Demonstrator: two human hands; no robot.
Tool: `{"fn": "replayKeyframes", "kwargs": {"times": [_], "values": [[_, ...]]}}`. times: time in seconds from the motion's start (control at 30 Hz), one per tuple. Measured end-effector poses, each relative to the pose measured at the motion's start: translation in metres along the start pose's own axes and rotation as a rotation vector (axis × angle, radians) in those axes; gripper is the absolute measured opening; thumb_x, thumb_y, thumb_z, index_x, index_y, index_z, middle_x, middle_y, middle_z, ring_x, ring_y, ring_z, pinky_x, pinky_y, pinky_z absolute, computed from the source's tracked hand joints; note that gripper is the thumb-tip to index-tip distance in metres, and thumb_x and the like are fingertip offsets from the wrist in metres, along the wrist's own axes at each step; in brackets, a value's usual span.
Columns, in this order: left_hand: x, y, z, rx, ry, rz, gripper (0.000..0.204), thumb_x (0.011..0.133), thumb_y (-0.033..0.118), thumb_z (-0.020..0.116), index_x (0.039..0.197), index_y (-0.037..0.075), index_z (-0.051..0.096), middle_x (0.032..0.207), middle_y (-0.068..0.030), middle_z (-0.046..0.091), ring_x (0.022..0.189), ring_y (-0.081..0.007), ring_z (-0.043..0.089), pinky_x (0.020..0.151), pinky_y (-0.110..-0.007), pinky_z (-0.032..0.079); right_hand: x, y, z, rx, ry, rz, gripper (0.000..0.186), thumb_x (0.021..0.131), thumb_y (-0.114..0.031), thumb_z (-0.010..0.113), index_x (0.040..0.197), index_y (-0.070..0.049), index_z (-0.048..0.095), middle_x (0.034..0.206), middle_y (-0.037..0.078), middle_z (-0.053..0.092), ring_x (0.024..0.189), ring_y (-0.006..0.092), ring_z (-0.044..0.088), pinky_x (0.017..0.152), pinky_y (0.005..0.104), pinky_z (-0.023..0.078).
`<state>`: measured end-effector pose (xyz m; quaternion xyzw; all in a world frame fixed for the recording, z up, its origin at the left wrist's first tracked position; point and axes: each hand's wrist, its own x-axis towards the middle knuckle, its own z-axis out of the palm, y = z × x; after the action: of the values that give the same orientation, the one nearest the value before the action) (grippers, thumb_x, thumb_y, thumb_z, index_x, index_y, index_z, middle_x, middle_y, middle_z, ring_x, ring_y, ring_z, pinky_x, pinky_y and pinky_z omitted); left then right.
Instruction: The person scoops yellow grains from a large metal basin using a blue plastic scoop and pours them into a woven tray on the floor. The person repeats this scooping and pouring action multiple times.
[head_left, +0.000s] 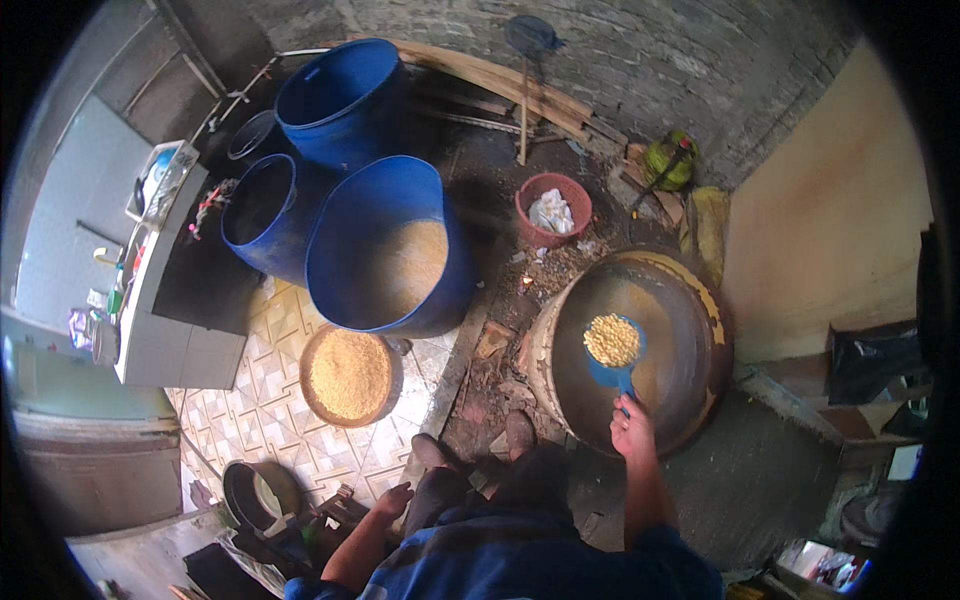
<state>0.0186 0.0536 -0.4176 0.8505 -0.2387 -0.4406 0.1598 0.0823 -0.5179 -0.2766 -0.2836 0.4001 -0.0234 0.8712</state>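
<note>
My right hand (632,432) is closed round the handle of a blue plastic dipper (606,376). Pale yellow soybeans (612,340) heap up in the dipper's bowl. It is held over a large round vat (690,400) with a worn rim, whose inside looks greyish brown and wet; how deep it is I cannot tell. Beside my left thigh, my left hand (394,498) hangs with loosely stretched fingers and nothing visible in it. A round basket of pale yellow beans or grains (348,375) stands on the tiles, to the left of my feet.
Several blue drums stand at the left, the nearest drum (455,285) holding cloudy, pale contents. Ahead are a red basket (533,236) with white stuff inside, a green gas cylinder (672,162) and a long-handled strainer (524,100). A dark bucket (240,500) stands lower left; debris litters the floor by the vat.
</note>
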Motion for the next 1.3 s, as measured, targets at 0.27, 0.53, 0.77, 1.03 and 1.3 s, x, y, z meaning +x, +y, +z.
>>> {"fn": "replayKeyframes", "kwargs": {"times": [0.27,0.53,0.77,1.03,1.3], "values": [[-0.032,0.017,-0.038,-0.636,0.18,-0.345,0.039,0.089,0.023,0.047,0.124,0.008,0.057,0.141,-0.0205,0.041,0.126,-0.0318,0.045,0.104,-0.035,0.037,-0.059,-0.002,0.068,-0.19,-0.111,-0.019,0.022,0.09,-0.007,0.055,0.11,-0.013,0.051,0.079,0.0,0.051,0.046,0.0027,0.036,0.039,0.0171,0.03],[-0.069,-0.007,-0.007,-0.937,0.261,-0.535,0.055,0.09,0.032,0.047,0.132,-0.003,0.045,0.136,-0.0204,0.046,0.127,-0.0306,0.044,0.106,-0.034,0.034,-0.081,0.068,0.176,-0.412,-0.345,0.157,0.029,0.088,-0.005,0.057,0.116,-0.008,0.052,0.079,0.002,0.056,0.044,0.0034,0.037,0.037,0.0184,0.027],[-0.113,-0.039,0.048,-1.092,0.322,-0.631,0.057,0.089,0.036,0.049,0.133,0.0,0.045,0.138,-0.0187,0.045,0.128,-0.03,0.043,0.107,-0.033,0.032,-0.05,0.206,0.276,-0.683,-0.527,0.408,0.017,0.088,-0.007,0.056,0.104,-0.008,0.051,0.073,-0.001,0.05,0.046,0.0026,0.037,0.038,0.018,0.026],[-0.171,-0.05,0.102,-1.318,0.439,-0.791,0.053,0.092,0.031,0.05,0.135,0.0,0.043,0.14,-0.016,0.044,0.129,-0.0274,0.042,0.108,-0.033,0.031,0.035,0.409,0.369,-1.557,-0.605,0.192,0.013,0.084,-0.01,0.06,0.097,-0.007,0.06,0.077,0.002,0.055,0.049,0.0091,0.044,0.04,0.0246,0.034],[-0.199,-0.054,0.134,-1.561,0.44,-0.828,0.054,0.092,0.03,0.053,0.136,0.0,0.042,0.139,-0.0159,0.045,0.128,-0.0238,0.043,0.106,-0.031,0.032,0.033,0.516,0.461,-2.35,-0.779,-0.443,0.026,0.082,-0.009,0.052,0.106,-0.001,0.06,0.114,0.021,0.061,0.112,0.0391,0.055,0.092,0.0458,0.046]]}}
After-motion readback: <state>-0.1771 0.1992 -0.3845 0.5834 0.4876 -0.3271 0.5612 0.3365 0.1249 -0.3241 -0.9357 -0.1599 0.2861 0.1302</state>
